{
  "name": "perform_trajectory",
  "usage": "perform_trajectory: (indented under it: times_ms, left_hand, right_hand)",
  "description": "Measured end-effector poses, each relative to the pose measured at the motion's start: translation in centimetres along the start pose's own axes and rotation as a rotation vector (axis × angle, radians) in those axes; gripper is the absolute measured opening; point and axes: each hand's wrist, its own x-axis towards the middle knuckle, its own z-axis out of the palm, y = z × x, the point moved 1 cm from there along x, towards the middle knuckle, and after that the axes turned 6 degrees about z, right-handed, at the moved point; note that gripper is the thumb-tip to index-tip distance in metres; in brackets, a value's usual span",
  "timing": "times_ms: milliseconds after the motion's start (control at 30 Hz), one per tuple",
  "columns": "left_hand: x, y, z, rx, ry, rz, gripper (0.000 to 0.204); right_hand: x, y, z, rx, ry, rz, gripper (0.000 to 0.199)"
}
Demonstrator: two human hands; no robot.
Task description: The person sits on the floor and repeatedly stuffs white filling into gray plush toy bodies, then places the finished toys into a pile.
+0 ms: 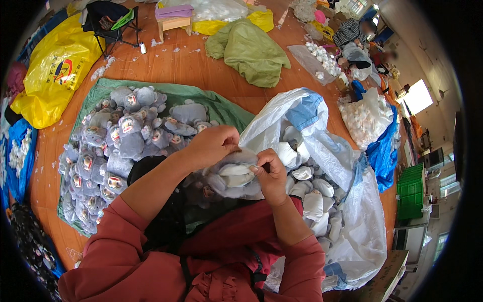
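Note:
Above my lap I hold a grey plush toy (232, 176), with an off-white patch, perhaps its lining, facing up. My left hand (214, 146) is closed on its upper edge, the fingertips pressed together. At the toy's right side, my right hand (272, 177) pinches the edge of the pale part between thumb and fingers. The toy's lower left part is blurred and partly shadowed. To the left lies a heap of grey plush toys (132, 132) with pale faces and red mouths. On the right, an open white woven sack (359, 211) holds several grey and white plush pieces (314, 205).
The toy heap rests on a green sheet (221, 100) on the wooden floor. Beyond are an olive cloth (256, 53), a small wooden stool (173, 24) and a folding chair (113, 25). A yellow bag (55, 75) stands far left. Another person (352, 32) sits far right, near a green crate (410, 191).

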Motion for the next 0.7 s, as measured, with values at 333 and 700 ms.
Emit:
perform_trajectory:
  times_ms: [333,700]
  left_hand:
    - [-0.2,0.4,0.2,0.106,0.053,0.257,0.012]
    - [-0.4,0.3,1.3,0.249,0.137,0.396,0.011]
  right_hand:
    - [0.1,0.4,-0.4,0.103,0.296,0.206,0.018]
    - [0.1,0.1,-0.2,0.139,0.273,0.18,0.02]
